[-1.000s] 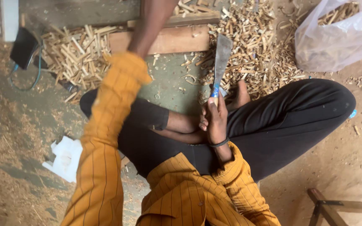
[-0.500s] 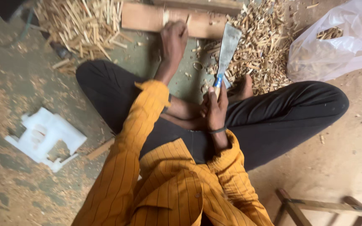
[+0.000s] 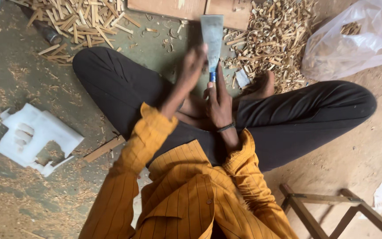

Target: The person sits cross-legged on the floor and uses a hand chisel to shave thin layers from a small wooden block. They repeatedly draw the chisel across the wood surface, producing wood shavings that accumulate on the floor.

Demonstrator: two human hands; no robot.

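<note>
Head view: we look down on our own crossed legs on a dusty concrete floor (image 3: pixel 18 57).
Right hand: our right hand (image 3: pixel 219 104) is closed round the blue handle of a broad flat blade (image 3: pixel 212 37), which stands upright just ahead of our knees, likely so its flat faces us.
Left hand: our left hand (image 3: pixel 192 66) is blurred beside the blade's lower edge; we cannot tell whether it touches or grips anything.
Board: a wooden board (image 3: pixel 191 8) lies flat beyond the blade, near at hand.
Floor: cut sticks (image 3: pixel 85 20) to the left, curled shavings (image 3: pixel 275 40) to the right, sawdust all about.
Around us: a clear plastic bag (image 3: pixel 354 42), a white foam block (image 3: pixel 29 137), a wooden frame (image 3: pixel 332 208).
</note>
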